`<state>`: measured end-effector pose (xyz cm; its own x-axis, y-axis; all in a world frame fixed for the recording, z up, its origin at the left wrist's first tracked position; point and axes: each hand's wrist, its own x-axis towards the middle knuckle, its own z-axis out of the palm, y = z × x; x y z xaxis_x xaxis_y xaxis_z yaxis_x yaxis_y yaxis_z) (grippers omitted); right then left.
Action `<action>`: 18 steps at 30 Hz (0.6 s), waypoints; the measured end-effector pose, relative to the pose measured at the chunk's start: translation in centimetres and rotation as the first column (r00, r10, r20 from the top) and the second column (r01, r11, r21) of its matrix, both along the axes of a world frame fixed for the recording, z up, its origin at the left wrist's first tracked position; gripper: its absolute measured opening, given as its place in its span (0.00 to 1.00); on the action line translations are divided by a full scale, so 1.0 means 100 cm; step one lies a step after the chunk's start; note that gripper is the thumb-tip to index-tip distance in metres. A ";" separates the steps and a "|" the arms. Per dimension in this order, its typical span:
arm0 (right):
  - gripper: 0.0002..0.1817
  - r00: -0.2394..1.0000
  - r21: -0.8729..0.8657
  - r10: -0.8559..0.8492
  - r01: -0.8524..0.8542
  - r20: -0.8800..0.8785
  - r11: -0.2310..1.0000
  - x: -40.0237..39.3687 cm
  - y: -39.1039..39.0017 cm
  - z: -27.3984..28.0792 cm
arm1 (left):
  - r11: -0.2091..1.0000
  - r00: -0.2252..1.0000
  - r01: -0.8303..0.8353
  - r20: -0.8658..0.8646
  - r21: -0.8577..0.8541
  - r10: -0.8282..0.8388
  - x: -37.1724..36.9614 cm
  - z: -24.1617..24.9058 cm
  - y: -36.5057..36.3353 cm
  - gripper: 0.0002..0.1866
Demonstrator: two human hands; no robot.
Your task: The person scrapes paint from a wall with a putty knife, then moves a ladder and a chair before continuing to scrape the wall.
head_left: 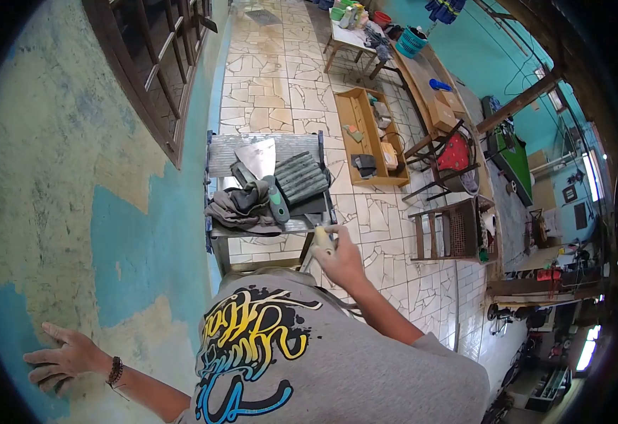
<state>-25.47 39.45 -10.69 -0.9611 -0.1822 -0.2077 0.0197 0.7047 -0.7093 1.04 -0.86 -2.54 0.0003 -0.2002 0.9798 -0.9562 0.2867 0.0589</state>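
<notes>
right hand (pixel 339 256): closed round pale handle (pixel 322 239), rest of tool hidden behind fingers | left hand (pixel 65 359): fingertips fading into dark lens rim | scraper (pixel 258 157): lower blade covered by grey rag (pixel 242 206) | window frame (pixel 160 67): cut off at top edge | far table (pixel 355 39): items too small to identify

A worn wall (pixel 76 177), patched in teal and bare beige plaster, is seen from seven to eleven o'clock. A dark wooden window frame (pixel 160 63) is set into it at eleven o'clock. The floor (pixel 266 78) is laid with pale broken-stone tiling, lit brightly toward twelve o'clock. A wooden shelf unit (pixel 365 138) is laid flat at one o'clock, and a cluttered table (pixel 355 35) stands beyond it. Dark chairs (pixel 450 226) are placed at three o'clock. A turquoise wall (pixel 479 63) is seen at two o'clock.
</notes>
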 end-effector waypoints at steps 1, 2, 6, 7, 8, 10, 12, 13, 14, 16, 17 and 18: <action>0.26 0.999 -0.018 -0.016 0.017 0.044 1.000 -0.001 0.005 0.011 | 1.000 1.000 0.002 0.002 -0.005 -0.002 0.001 0.000 0.000 0.45; 0.25 0.999 -0.012 -0.019 0.019 0.039 1.000 -0.001 0.010 0.019 | 1.000 1.000 0.004 0.005 -0.008 -0.004 0.002 0.000 -0.001 0.45; 0.20 1.000 -0.017 0.011 -0.011 -0.019 1.000 -0.006 0.042 0.058 | 1.000 1.000 0.024 -0.003 -0.020 -0.025 0.004 -0.002 -0.002 0.43; 0.19 0.998 -0.027 0.029 -0.030 -0.049 0.999 -0.009 0.051 0.073 | 0.999 1.000 0.030 -0.008 -0.025 -0.030 0.006 -0.003 -0.003 0.42; 0.17 0.997 -0.052 0.061 -0.063 -0.040 0.997 -0.013 0.057 0.098 | 0.999 0.999 0.033 -0.014 -0.030 -0.034 0.007 -0.003 -0.003 0.42; 0.17 0.992 -0.162 0.091 -0.075 0.093 0.984 -0.017 0.067 0.145 | 0.999 0.999 0.032 0.012 -0.030 -0.032 0.007 -0.003 -0.003 0.41; 0.20 0.979 -0.400 0.180 -0.127 0.096 0.908 -0.025 0.078 0.162 | 1.000 1.000 0.012 0.026 -0.026 -0.011 0.010 0.000 -0.003 0.40; 0.21 0.978 -0.482 0.206 -0.169 0.023 0.859 -0.026 0.067 0.161 | 1.000 1.000 -0.007 0.028 -0.020 0.008 0.012 0.000 -0.003 0.39; 0.22 0.971 -0.560 0.235 -0.225 -0.055 0.798 -0.029 0.054 0.160 | 0.999 0.999 -0.037 0.025 -0.017 0.037 0.015 0.000 -0.002 0.37; 0.26 0.916 -0.700 0.397 -0.321 -0.058 0.638 -0.040 0.030 0.151 | 0.992 0.992 -0.124 0.018 -0.017 0.125 0.029 0.006 0.002 0.36; 0.27 0.857 -0.745 0.515 -0.342 0.002 0.573 -0.045 0.012 0.144 | 0.984 0.984 -0.175 0.019 -0.018 0.176 0.038 0.010 0.004 0.35; 0.28 0.774 -0.784 0.630 -0.355 0.058 0.509 -0.049 -0.011 0.136 | 0.984 0.984 -0.178 0.009 -0.026 0.178 0.045 0.012 0.005 0.34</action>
<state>-30.38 38.30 2.95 -0.5708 -0.8200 -0.0415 0.1363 -0.0448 -0.9897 5.56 -0.39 -1.32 0.0231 -0.1729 0.9847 -0.9927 0.1128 0.0431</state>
